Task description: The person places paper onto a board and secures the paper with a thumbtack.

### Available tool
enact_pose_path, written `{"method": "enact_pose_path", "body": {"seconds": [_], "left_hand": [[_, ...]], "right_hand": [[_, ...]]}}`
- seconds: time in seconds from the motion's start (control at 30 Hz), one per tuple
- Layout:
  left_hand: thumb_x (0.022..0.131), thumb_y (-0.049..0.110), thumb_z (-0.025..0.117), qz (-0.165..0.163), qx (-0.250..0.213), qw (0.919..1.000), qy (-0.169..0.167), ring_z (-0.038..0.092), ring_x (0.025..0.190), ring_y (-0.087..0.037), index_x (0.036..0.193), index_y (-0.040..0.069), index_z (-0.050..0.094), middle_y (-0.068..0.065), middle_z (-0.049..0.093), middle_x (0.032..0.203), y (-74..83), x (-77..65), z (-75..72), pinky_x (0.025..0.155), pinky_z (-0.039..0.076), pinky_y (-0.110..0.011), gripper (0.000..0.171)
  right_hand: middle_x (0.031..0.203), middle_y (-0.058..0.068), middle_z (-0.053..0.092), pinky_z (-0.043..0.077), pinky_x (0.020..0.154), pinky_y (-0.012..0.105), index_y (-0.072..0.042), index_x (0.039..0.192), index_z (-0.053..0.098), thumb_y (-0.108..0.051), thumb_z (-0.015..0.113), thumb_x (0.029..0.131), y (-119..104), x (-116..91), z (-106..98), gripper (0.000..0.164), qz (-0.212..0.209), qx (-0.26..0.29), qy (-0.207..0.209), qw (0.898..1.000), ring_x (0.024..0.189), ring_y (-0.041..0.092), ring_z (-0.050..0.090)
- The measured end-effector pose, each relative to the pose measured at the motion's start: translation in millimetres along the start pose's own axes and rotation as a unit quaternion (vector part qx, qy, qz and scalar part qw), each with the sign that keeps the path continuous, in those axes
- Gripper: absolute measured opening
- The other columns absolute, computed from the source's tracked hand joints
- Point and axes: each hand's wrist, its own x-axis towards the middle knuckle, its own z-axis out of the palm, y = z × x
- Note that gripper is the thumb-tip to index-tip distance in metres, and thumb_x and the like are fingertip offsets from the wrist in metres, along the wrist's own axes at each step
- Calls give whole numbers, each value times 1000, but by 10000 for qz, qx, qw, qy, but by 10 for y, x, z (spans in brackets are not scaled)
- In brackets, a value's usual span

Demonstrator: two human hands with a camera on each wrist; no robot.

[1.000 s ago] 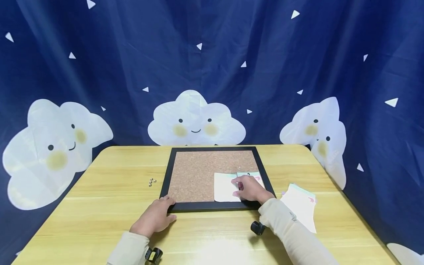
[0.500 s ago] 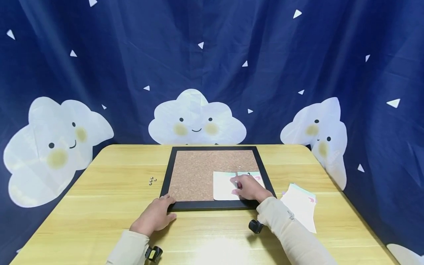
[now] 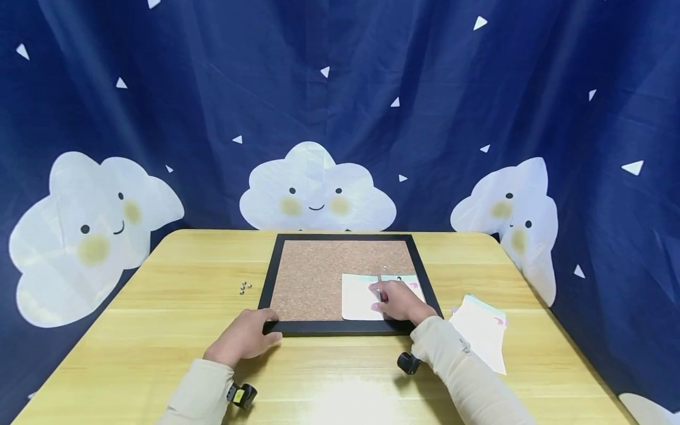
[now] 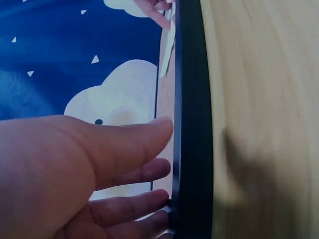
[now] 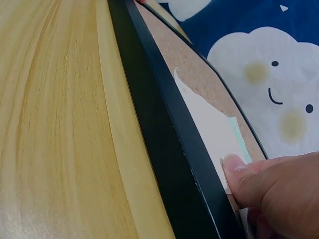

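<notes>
Paper cards (image 3: pixel 361 298) sit on the lower right of the cork board (image 3: pixel 319 274), and your right hand (image 3: pixel 399 302) is on them now, forefinger stretched out and pressing near the top edge where two cards overlap, thumb flat on the sheet in the right wrist view. Over at the near left corner of the black frame (image 3: pixel 340 327), your left hand (image 3: pixel 243 340) rests with fingers straight and lightly spread, tips touching the frame. These cards look thin, light and floppy, one corner curling up off the cork, so they would likely slide or buckle; flat fingertip pressure near an edge suits them better than a pinch. More cards (image 3: pixel 482 336) lie on the table (image 3: pixel 159 330) right of the board, and a few small pins (image 3: pixel 244 288) sit well to the left.
</notes>
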Motion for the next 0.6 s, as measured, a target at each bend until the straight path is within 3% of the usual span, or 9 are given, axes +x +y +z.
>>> {"method": "enact_pose_path", "body": {"seconds": [0.1,0.33,0.5,0.6], "left_hand": [[89,19,71,65,-13,9999,99,58,110,-40,117,1,65,-19,65,114,-28,19,-39,94,45,-55,34],[90,18,70,157,-140,9986,491,62,90,-24,101,5,69,-6,67,97,-140,104,-125,82,52,-46,18],[92,18,68,62,-356,9980,510,65,94,-29,106,0,68,-12,68,105,-211,194,-210,83,52,-48,23],[93,19,67,-44,-353,9978,563,64,93,-32,103,-1,69,-12,68,101,-262,278,-271,82,52,-49,22]], "right_hand": [[57,-5,50,43,67,29,-3,125,63,-12,75,86,2,-3,1,43,22,14,6,10000,54,8,48],[58,-5,52,43,67,28,-3,128,61,-13,74,87,-10,-4,6,44,121,-21,-106,9999,54,9,49],[61,-4,51,41,64,28,-4,128,61,-13,73,88,-25,-6,-5,43,157,-73,-138,9998,57,11,46],[62,-3,50,39,63,28,-4,128,61,-13,72,88,-18,-2,-4,43,116,-113,-157,9997,57,11,43]]}}
